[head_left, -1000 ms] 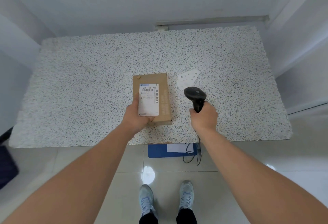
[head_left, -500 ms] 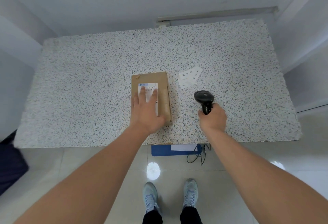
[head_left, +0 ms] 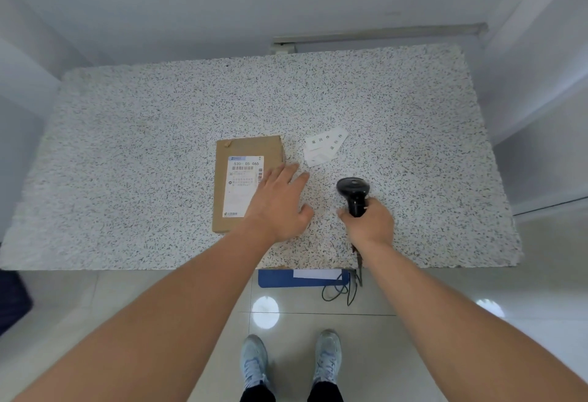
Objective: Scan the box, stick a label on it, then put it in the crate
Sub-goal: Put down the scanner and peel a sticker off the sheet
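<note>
A flat brown cardboard box (head_left: 237,153) with a white shipping label lies on the speckled table (head_left: 127,147), near the front middle. My left hand (head_left: 280,204) hovers over the box's right edge, fingers spread, holding nothing. A small pile of white labels (head_left: 324,146) lies just beyond its fingertips, to the right of the box. My right hand (head_left: 370,226) grips the handle of a black barcode scanner (head_left: 353,191), upright on the table to the right of the box.
A blue crate (head_left: 276,279) with a white sheet peeks out from under the table's front edge. The scanner's black cable (head_left: 345,290) loops down to the tiled floor beside it. My shoes stand below. Walls close in behind and right.
My left hand has come off the box's top and slid right toward the labels. My right hand has lowered the scanner to the table, right of the box.
</note>
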Tool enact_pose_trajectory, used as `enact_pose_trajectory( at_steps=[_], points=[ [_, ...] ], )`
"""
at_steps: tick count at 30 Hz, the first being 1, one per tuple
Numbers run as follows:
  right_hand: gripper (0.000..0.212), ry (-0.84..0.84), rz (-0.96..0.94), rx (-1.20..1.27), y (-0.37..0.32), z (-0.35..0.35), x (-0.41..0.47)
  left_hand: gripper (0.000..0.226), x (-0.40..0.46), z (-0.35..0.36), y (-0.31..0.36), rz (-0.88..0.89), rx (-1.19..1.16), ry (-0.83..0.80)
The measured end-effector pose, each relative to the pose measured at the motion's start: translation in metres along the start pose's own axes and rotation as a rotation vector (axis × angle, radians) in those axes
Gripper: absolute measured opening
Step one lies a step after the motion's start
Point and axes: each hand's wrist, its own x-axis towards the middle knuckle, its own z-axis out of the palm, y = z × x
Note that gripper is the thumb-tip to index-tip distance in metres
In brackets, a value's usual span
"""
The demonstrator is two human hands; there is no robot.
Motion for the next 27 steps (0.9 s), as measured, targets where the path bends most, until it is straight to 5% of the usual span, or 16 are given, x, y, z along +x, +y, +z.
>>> enact_pose_trajectory(
  at_steps=[3,11,20,27],
  points=[
    [0.078,0.051,0.011,-0.022,-0.011,-0.009,0.001,0.071,0.012,-0.006,0.007,0.015,0.029,-0.031],
    [0.02,0.144,-0.3,-0.007,-0.059,-0.034,0.048,0.068,0.073,-0.014,0.01,0.047,0.1,-0.036],
    [0.037,-0.009,-0.329,-0.209,-0.091,-0.007,0.121,0.035,0.166,-0.021,0.008,0.063,0.233,-0.166],
    [0.051,0.007,-0.329,-0.321,-0.09,0.013,0.146,0.037,0.194,-0.014,-0.009,0.079,0.266,-0.216]
  ],
)
